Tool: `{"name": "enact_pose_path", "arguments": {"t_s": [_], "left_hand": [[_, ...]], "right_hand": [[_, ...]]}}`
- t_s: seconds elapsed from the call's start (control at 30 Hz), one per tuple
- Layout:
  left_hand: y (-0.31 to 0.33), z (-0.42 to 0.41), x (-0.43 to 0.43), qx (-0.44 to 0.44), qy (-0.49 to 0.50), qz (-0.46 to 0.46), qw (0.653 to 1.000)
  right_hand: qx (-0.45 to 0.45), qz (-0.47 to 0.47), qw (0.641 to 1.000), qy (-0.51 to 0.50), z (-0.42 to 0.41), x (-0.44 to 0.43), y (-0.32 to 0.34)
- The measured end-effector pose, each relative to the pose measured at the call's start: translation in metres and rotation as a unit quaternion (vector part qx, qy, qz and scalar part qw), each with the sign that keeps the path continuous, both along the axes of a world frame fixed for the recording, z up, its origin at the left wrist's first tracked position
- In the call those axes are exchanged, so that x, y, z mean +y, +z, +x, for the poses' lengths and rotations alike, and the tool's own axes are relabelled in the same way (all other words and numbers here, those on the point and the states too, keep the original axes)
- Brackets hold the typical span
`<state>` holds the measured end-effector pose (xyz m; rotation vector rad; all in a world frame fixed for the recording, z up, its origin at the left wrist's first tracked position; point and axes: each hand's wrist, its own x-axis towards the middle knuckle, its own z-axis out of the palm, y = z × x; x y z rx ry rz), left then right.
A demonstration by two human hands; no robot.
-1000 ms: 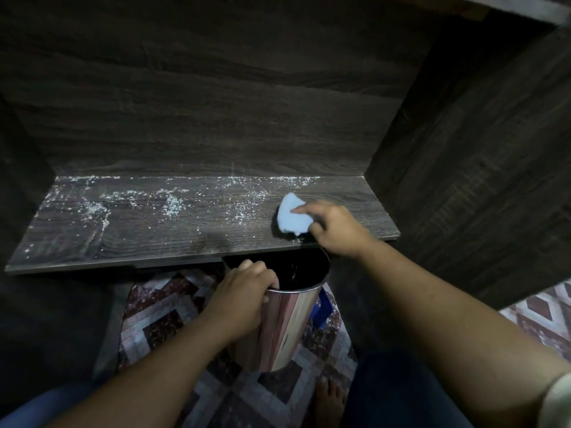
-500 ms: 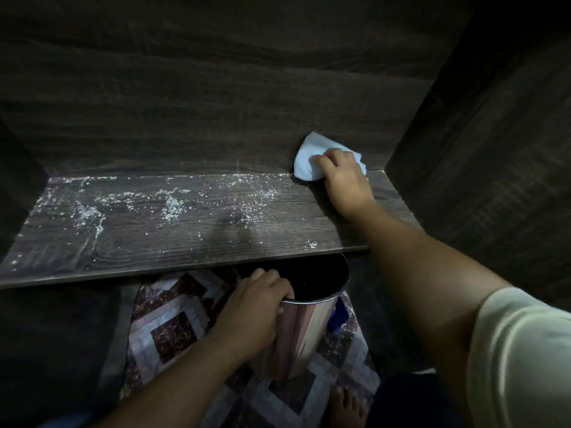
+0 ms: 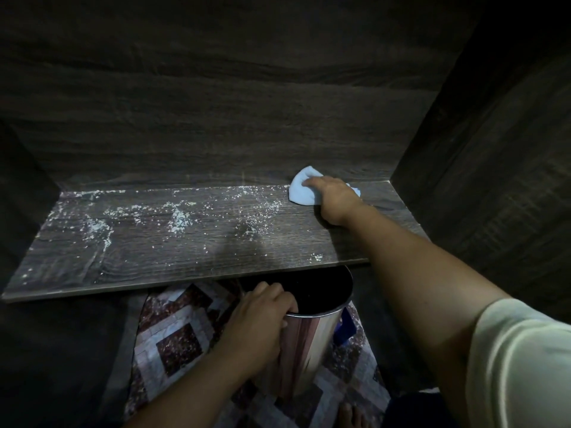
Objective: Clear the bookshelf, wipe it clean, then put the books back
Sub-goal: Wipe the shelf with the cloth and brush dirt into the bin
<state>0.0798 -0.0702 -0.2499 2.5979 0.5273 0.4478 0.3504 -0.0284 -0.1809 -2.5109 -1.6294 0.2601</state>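
Note:
A dark wooden shelf board (image 3: 148,261) holds no books and is scattered with white crumbs and dust. At its back right corner my right hand (image 3: 335,200) presses a light blue cloth (image 3: 301,188) flat against the board, fingers lying over it. Below the shelf's front edge my left hand (image 3: 259,322) grips the rim of a shiny metal bin (image 3: 312,341), holding it tilted under the edge. No books are in view.
The back panel (image 3: 216,118) and the right side wall (image 3: 479,180) close in the shelf bay. A patterned floor mat (image 3: 176,344) lies under the bin, with something blue (image 3: 346,329) behind it. A bare foot (image 3: 352,415) shows at the bottom.
My right hand carried the cloth from the shelf's front edge by the bin to the back right corner, where it now lies flatter on the board. My left hand kept its hold on the bin.

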Motion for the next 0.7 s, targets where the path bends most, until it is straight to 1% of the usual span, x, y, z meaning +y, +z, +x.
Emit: {"name": "enact_pose_path", "arguments": {"t_s": [0.2,0.43,0.7], "left_hand": [[0.001,0.000,0.001,0.001,0.001,0.003,1.000],[0.003,-0.005,0.002,-0.006,-0.007,0.006,1.000],[0.009,-0.008,-0.001,0.011,-0.007,0.002,1.000]], "right_hand": [[0.006,0.004,1.000,0.012,-0.010,-0.013,-0.006],[0.004,-0.020,1.000,0.022,-0.025,-0.036,0.001],[0.009,-0.056,0.998,0.039,-0.045,-0.062,0.010]]}}
